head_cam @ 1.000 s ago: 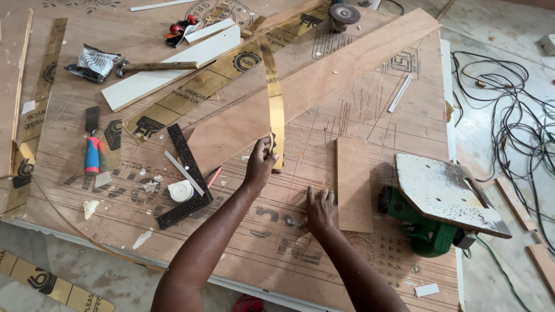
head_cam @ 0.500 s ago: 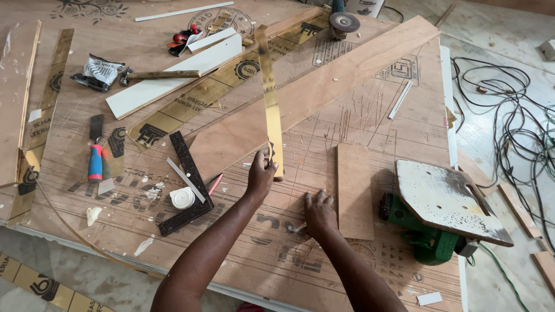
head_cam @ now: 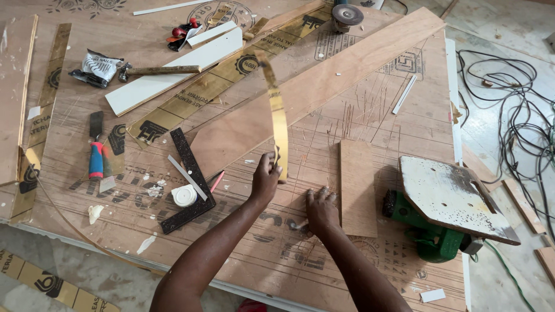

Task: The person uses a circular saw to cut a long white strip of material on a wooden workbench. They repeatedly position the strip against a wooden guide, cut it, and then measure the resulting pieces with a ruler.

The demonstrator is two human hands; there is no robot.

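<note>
Gold strip lifted at one end, the other end not yet free of the plywood

Left hand (head_cam: 267, 178) pinches the lower end of the gold laminate strip (head_cam: 278, 118), which bows up and away toward 12 o'clock — its far end near the gold-printed board (head_cam: 191, 98). Right hand (head_cam: 321, 209) lies flat, fingers spread, pressing the plywood surface (head_cam: 370, 104) just beside the small plywood piece (head_cam: 357, 186) at 3 o'clock. Judging by this, the strip is raised but not placed anywhere; the green power saw (head_cam: 445, 214) sits unused.
</note>
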